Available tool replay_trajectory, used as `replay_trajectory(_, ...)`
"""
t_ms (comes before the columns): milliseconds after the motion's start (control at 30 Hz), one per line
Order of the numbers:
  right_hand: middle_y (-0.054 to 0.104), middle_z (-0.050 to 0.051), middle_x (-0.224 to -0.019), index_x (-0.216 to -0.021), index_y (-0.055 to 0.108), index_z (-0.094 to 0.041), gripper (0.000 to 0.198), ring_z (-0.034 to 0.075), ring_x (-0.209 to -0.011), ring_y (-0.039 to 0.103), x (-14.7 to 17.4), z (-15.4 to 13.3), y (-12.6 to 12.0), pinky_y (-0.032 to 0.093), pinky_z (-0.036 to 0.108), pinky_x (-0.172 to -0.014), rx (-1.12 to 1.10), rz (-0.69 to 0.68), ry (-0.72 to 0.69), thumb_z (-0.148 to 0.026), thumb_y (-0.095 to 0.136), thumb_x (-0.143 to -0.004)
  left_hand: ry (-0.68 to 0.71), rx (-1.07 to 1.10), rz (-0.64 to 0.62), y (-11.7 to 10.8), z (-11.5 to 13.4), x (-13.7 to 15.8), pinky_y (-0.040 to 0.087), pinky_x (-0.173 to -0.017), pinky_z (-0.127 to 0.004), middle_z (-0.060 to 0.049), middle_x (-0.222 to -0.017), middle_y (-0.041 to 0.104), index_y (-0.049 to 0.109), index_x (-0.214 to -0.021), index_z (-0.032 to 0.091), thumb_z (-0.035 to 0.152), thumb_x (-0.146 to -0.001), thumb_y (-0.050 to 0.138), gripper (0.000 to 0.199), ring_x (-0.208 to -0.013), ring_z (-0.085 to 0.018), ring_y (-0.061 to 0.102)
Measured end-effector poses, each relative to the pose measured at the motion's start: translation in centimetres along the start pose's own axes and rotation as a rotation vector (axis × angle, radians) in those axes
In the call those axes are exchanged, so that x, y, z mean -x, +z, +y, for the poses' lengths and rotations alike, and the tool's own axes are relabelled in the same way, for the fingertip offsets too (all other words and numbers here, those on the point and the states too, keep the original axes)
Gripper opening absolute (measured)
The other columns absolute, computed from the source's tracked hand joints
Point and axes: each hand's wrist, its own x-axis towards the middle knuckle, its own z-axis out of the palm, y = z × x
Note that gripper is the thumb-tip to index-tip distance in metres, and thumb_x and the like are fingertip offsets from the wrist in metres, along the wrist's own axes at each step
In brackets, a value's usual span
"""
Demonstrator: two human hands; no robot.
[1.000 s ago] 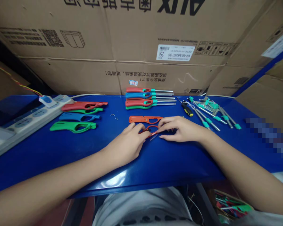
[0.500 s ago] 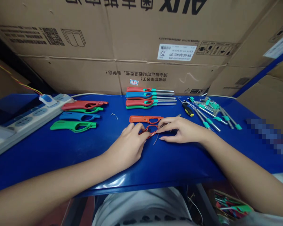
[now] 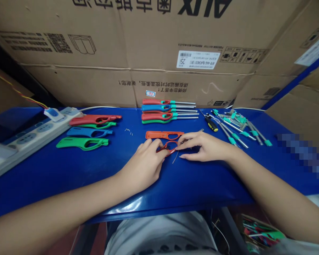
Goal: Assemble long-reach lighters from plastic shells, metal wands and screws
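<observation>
My left hand (image 3: pixel 145 163) is closed around the grip of an orange-red lighter handle half (image 3: pixel 171 152), low over the table; its fingers hide most of that part. At the front end of the same piece, my right hand (image 3: pixel 202 146) has its fingertips bent onto it, with the thumb a little apart below. A thin grey tube or wire (image 3: pixel 175 157) sticks out downward between the hands. Just behind them lies a matching orange handle half (image 3: pixel 156 135). The tip of a metal rod (image 3: pixel 201 130) shows beyond my right fingers, the rest covered.
Several assembled lighters (image 3: pixel 159 116) are stacked at the back. Coloured handle halves (image 3: pixel 74 142) lie left beside a power strip (image 3: pixel 29 138), with tiny screws (image 3: pixel 128 130) nearby. A screwdriver (image 3: pixel 211 124) and metal lighter tubes (image 3: pixel 236 126) lie right. Cardboard (image 3: pixel 151 76) walls the blue table's back.
</observation>
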Motion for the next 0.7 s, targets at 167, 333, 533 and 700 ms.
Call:
replay_trajectory(167,0.07,0.008,-0.112,-0.114,0.076,-0.017,0.029,0.017,-0.1,0.069,0.0,-0.2,0.06,0.051,0.027,-0.09,0.021,0.002,0.004,-0.033,0.065,-0.092,0.009,0.007,0.009,-0.08,0.06,-0.06,0.051,-0.092,-0.045,-0.011,-0.109,0.058,0.069,-0.12,0.02,0.012,-0.096,0.049,0.032,-0.106,-0.027,0.054)
replay_trajectory(333,0.071,0.008,-0.113,-0.115,0.075,-0.018,0.03,0.018,-0.102,0.069,-0.03,-0.46,-0.06,0.05,0.027,-0.094,0.01,-0.004,-0.009,-0.035,0.066,-0.092,0.011,0.009,0.018,-0.14,0.08,-0.13,0.051,-0.092,-0.046,-0.011,-0.109,0.058,0.069,-0.12,0.021,0.012,-0.095,0.049,0.033,-0.106,-0.027,0.055)
replay_trajectory(533,0.071,0.007,-0.113,-0.115,0.075,-0.019,0.029,0.018,-0.1,0.069,-0.16,-0.74,0.16,0.051,0.028,-0.092,0.047,0.0,-0.007,-0.034,0.065,-0.093,0.017,-0.021,-0.003,-0.16,0.04,-0.1,0.051,-0.093,-0.045,-0.011,-0.109,0.058,0.069,-0.121,0.022,0.012,-0.096,0.049,0.034,-0.107,-0.027,0.054)
replay_trajectory(700,0.072,0.008,-0.113,-0.116,0.075,-0.018,0.03,0.019,-0.1,0.069,-0.19,-1.0,0.17,0.052,0.029,-0.092,0.065,0.004,-0.005,-0.034,0.064,-0.093,0.021,-0.048,-0.005,-0.21,0.01,-0.15,0.051,-0.092,-0.045,-0.011,-0.11,0.059,0.069,-0.121,0.022,0.012,-0.095,0.048,0.035,-0.107,-0.027,0.055)
